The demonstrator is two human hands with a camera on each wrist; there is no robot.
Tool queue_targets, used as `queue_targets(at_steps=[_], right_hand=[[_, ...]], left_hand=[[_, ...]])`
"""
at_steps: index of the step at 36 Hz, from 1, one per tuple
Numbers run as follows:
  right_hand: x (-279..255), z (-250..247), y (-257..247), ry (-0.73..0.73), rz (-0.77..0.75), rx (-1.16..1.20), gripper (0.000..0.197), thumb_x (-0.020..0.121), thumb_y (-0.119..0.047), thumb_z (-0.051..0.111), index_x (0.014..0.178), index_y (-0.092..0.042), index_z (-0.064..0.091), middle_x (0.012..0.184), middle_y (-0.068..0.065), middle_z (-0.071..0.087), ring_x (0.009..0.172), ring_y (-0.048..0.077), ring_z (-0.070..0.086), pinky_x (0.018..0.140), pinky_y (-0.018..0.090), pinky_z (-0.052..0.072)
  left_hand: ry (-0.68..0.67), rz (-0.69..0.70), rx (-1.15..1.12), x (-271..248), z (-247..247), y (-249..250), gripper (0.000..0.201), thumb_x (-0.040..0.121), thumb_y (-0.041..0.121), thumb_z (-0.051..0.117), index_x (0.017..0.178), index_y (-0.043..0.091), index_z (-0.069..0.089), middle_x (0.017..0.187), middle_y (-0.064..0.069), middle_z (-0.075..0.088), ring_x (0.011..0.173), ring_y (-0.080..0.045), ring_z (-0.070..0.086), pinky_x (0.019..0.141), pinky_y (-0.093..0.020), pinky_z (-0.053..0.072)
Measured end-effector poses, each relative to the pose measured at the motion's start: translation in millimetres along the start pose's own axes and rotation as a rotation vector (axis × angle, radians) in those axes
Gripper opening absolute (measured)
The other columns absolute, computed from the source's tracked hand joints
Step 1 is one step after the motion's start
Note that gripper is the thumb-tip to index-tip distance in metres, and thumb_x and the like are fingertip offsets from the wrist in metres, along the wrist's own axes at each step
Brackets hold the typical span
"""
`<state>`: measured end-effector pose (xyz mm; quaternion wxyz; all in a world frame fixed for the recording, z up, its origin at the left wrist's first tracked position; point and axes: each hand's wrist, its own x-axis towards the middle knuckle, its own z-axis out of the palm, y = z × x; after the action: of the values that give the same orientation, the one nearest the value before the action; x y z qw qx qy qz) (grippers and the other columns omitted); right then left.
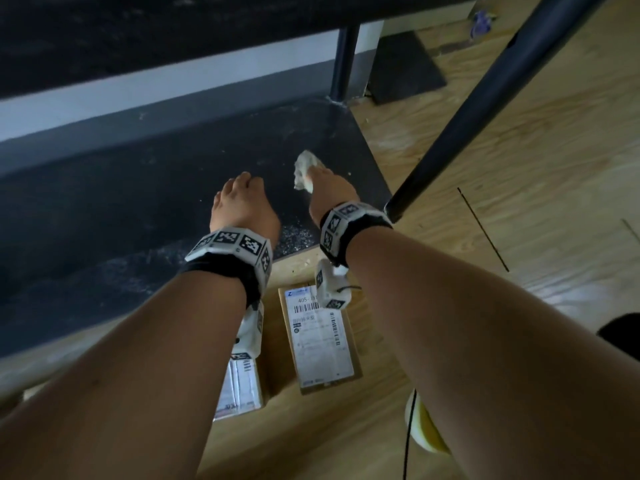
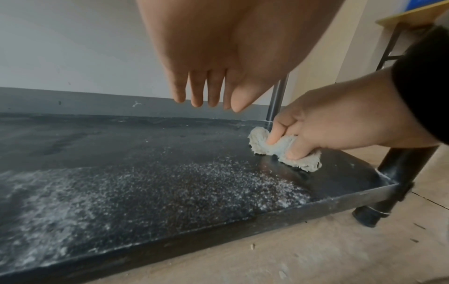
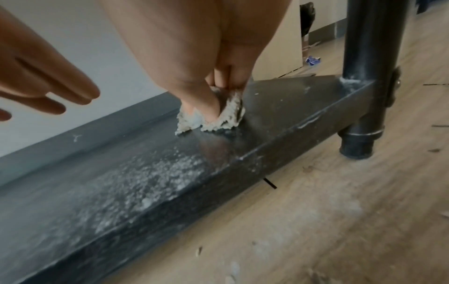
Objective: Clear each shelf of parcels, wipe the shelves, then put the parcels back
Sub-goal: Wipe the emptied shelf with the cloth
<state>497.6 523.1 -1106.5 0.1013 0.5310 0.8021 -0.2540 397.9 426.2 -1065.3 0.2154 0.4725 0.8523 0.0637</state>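
The bottom shelf is a black board just above the floor, with white dust streaks on its front part. My right hand grips a crumpled whitish cloth and presses it on the shelf near its right end. My left hand hovers over the shelf beside it, fingers straight and holding nothing. Two parcels lie on the floor under my forearms: a brown box with a white label and a silver-wrapped one.
A black upright post stands at the shelf's front right corner and another at the back right. An upper shelf hangs overhead. Wooden floor lies to the right, a yellow-white object by my right forearm.
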Motion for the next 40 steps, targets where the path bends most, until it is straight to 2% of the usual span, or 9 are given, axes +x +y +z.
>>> queue_targets(at_steps=[3,6,10,15,19,26,31,34,40], right_hand=[[-10.9,0.1,3.5,0.051,-0.084,-0.077,0.045,0.091,0.004,0.045,0.133,-0.011,0.049,0.123,0.013,0.060,0.113,0.032,0.057,0.088,0.039,0.047],[-8.1,0.1,9.8,0.100,-0.122,-0.080,0.041,0.088,-0.004,0.051,0.128,-0.014,0.056,0.115,0.013,0.064,0.107,0.034,0.061,0.084,0.040,0.052],[4.5,-18.9,21.7,0.216,-0.005,-0.092,0.044,0.088,-0.010,0.055,0.131,-0.018,0.051,0.124,0.013,0.053,0.113,0.034,0.051,0.092,0.040,0.045],[13.5,-34.7,40.8,0.175,0.171,-0.077,0.029,0.099,-0.008,0.042,0.126,-0.002,0.052,0.128,0.015,0.054,0.121,0.029,0.050,0.098,0.037,0.039],[3.0,-33.2,32.3,0.183,0.119,-0.058,0.034,0.098,-0.011,0.046,0.132,-0.005,0.050,0.135,0.013,0.050,0.121,0.028,0.051,0.091,0.034,0.045],[-22.8,-2.4,14.7,0.084,0.060,0.047,0.033,0.093,-0.009,0.055,0.125,-0.010,0.059,0.131,0.009,0.054,0.123,0.028,0.049,0.100,0.037,0.045],[-14.2,-7.4,21.0,0.069,0.102,0.036,0.030,0.091,-0.008,0.057,0.121,-0.006,0.059,0.123,0.011,0.057,0.116,0.029,0.054,0.087,0.035,0.051],[-9.7,-12.5,24.6,0.090,0.101,0.010,0.033,0.093,-0.010,0.051,0.125,-0.008,0.058,0.121,0.013,0.057,0.115,0.030,0.053,0.077,0.034,0.045],[-5.7,-20.2,29.8,0.171,0.149,0.043,0.031,0.095,-0.013,0.050,0.124,-0.003,0.058,0.126,0.017,0.056,0.120,0.035,0.052,0.094,0.041,0.046]], left_hand=[[0.003,-0.005,-0.008,-3.1,-1.5,3.5,0.057,0.090,0.006,0.043,0.146,0.013,0.033,0.157,-0.004,0.020,0.145,-0.022,0.015,0.118,-0.037,0.015],[0.008,0.002,-0.009,-4.2,0.8,3.6,0.057,0.090,0.006,0.042,0.146,0.013,0.032,0.157,-0.004,0.019,0.145,-0.022,0.015,0.118,-0.037,0.015],[0.023,0.018,-0.001,-5.6,6.1,2.4,0.055,0.091,0.005,0.042,0.145,0.013,0.035,0.156,-0.003,0.023,0.144,-0.022,0.018,0.117,-0.036,0.018],[0.018,0.029,0.002,-4.8,8.4,2.6,0.053,0.091,0.005,0.043,0.143,0.014,0.037,0.155,-0.001,0.025,0.142,-0.021,0.020,0.115,-0.036,0.020],[0.022,0.030,-0.009,-0.5,5.5,3.9,0.054,0.090,0.006,0.046,0.143,0.014,0.038,0.153,-0.002,0.028,0.141,-0.022,0.022,0.115,-0.035,0.021],[0.050,0.020,-0.029,-1.5,-0.3,10.5,0.051,0.089,0.005,0.045,0.140,0.012,0.042,0.150,-0.004,0.033,0.139,-0.024,0.027,0.114,-0.037,0.023],[0.044,0.020,-0.019,-7.4,0.5,9.3,0.053,0.089,0.006,0.047,0.141,0.013,0.041,0.153,-0.003,0.029,0.141,-0.023,0.024,0.115,-0.036,0.022],[0.028,0.023,-0.007,-11.7,2.0,6.1,0.055,0.089,0.006,0.047,0.143,0.014,0.039,0.154,-0.003,0.027,0.142,-0.022,0.022,0.116,-0.036,0.021],[0.027,0.029,0.000,-14.0,1.6,0.9,0.052,0.091,0.006,0.047,0.142,0.013,0.040,0.153,-0.004,0.027,0.141,-0.024,0.023,0.115,-0.037,0.023]])
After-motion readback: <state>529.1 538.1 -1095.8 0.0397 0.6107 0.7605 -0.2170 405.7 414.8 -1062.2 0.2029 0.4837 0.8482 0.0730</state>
